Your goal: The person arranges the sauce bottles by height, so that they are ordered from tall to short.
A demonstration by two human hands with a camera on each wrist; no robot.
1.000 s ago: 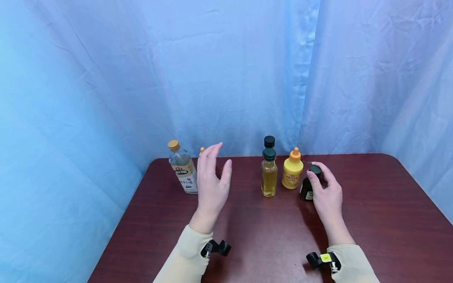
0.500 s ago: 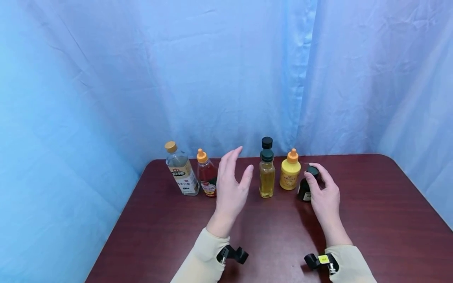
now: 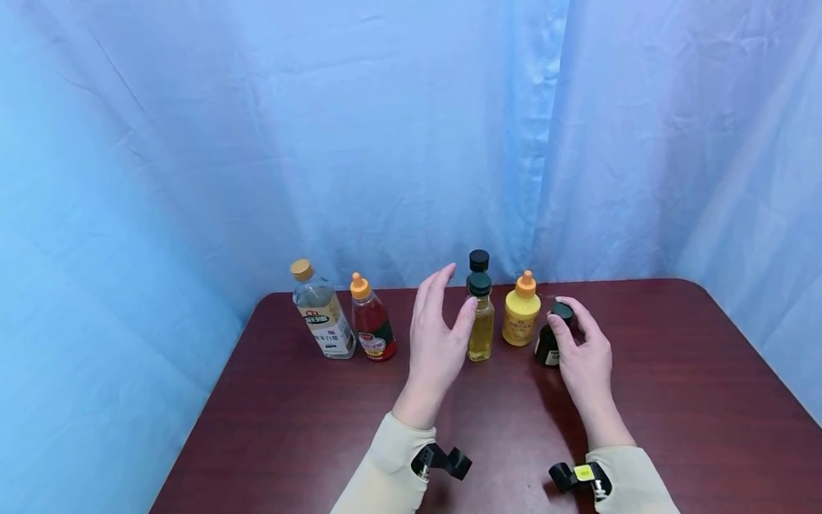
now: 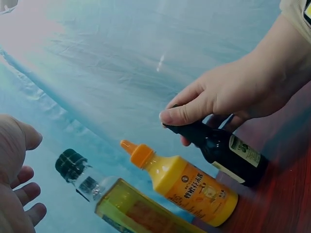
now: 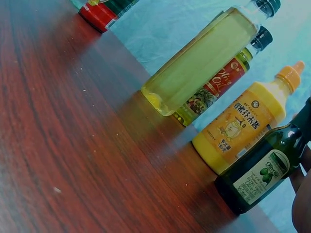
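Note:
In the head view my right hand [image 3: 586, 360] grips a small dark olive oil bottle [image 5: 262, 174] by its capped neck. That bottle stands upright on the table, at the right end of a row. My left hand [image 3: 438, 350] is raised with fingers apart and holds nothing. Its thumb overlaps a clear bottle of yellow oil [image 3: 480, 334] with a dark green cap. Behind this oil, an olive oil bottle with a red label [image 5: 224, 77] shows in the right wrist view. A yellow squeeze bottle [image 3: 521, 321] with an orange pointed cap stands between the clear bottle and the dark one.
Left of my left hand stand a squeeze bottle of red sauce [image 3: 374, 327] and a taller clear bottle [image 3: 327, 327] with a tan cap and a white label. Blue curtains [image 3: 385, 143] hang behind and beside the dark red wooden table [image 3: 289, 428].
My left hand has moved right, away from the red sauce bottle, uncovering it, toward the yellow oil bottle. My right hand keeps its hold on the dark bottle. The head view has shifted slightly.

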